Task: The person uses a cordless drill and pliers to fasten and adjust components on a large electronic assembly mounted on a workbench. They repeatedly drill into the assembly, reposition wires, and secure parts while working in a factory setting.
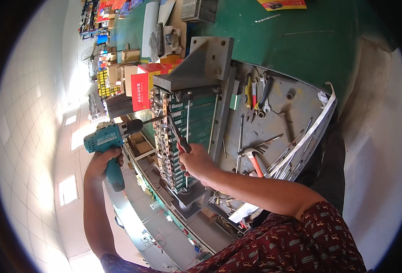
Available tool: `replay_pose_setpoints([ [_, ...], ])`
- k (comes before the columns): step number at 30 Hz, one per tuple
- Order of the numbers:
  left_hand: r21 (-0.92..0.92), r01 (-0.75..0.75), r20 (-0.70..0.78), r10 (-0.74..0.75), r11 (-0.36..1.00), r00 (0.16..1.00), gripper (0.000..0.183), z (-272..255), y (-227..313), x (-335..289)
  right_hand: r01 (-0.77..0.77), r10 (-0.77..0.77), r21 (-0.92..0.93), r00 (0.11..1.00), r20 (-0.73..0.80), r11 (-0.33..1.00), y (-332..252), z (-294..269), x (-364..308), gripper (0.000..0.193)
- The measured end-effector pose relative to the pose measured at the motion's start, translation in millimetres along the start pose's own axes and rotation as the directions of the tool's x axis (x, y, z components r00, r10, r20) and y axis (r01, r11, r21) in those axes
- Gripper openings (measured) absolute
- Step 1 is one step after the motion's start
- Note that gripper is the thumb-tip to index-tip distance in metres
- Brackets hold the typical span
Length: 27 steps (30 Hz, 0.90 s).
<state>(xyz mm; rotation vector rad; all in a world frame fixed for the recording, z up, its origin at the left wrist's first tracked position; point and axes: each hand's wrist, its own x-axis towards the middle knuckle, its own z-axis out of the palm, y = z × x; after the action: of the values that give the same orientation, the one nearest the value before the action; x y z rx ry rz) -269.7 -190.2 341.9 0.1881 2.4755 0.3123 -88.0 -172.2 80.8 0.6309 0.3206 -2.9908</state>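
Observation:
My left hand (104,164) is closed round the grip of a teal cordless drill (106,138). The drill's black chuck points right, and its bit reaches the edge of a stack of green, plate-like cells (196,120) with a row of metal tabs (163,136) along its left side. In my right hand (196,161) are pliers (181,142) with red and dark handles, their dark jaws against the tabs near the bit. What the jaws grip is too small to make out. A grey metal fixture (210,59) with long rods encloses the stack.
A red box (141,92) stands behind the fixture. To the right, a grey metal tray (273,123) holds pliers, wrenches (266,107), a hammer (254,160) and rods. Beyond lies a green tabletop (296,50). Loose wires lie on a bench (157,241) at lower left.

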Motion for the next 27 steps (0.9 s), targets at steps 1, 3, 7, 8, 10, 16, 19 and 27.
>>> replay_pose_setpoints([
  [1, -0.003, 0.006, -0.001, -0.006, 1.000, 1.000, 0.026, -1.6, -1.0, -0.1, -0.001, 0.001, -0.018, 1.000, -0.011, 1.000, 0.7, 0.6, 1.2, 0.014],
  [3, -0.011, 0.014, -0.004, -0.014, 1.000, 1.000, 0.025, -2.0, 0.4, -0.4, -0.003, 0.001, -0.055, 0.999, -0.034, 0.998, 2.9, 1.6, 5.6, 0.013],
  [7, -0.023, 0.015, -0.001, -0.015, 1.000, 1.000, 0.024, 1.8, 5.2, -1.5, 0.043, -0.049, -0.104, 0.997, -0.057, 0.994, 7.2, 4.0, 13.5, 0.014],
  [8, -0.026, 0.014, 0.003, -0.013, 1.000, 1.000, 0.024, 1.6, 5.4, -1.4, 0.042, -0.050, -0.110, 0.997, -0.064, 0.993, 7.6, 4.8, 14.4, 0.014],
  [10, 0.001, 0.009, -0.003, -0.009, 1.000, 1.000, 0.023, -0.3, 4.0, -1.5, 0.046, -0.054, -0.120, 0.996, -0.069, 0.992, 8.3, 5.1, 15.6, 0.014],
  [16, 0.011, 0.006, -0.010, -0.006, 1.000, 1.000, 0.023, 0.8, 6.8, -1.2, 0.101, -0.110, -0.116, 0.991, -0.076, 0.988, 6.9, 8.1, 20.4, 0.011],
  [19, 0.003, 0.006, -0.014, -0.006, 1.000, 1.000, 0.023, 2.0, 5.0, -3.4, 0.111, -0.117, -0.094, 0.991, -0.062, 0.989, 2.2, 7.8, 13.3, 0.010],
  [27, 0.022, 0.003, -0.006, -0.003, 1.000, 1.000, 0.024, 0.4, 7.5, -2.2, 0.064, -0.081, -0.179, 0.993, -0.091, 0.982, 7.2, 7.4, 26.2, 0.012],
])
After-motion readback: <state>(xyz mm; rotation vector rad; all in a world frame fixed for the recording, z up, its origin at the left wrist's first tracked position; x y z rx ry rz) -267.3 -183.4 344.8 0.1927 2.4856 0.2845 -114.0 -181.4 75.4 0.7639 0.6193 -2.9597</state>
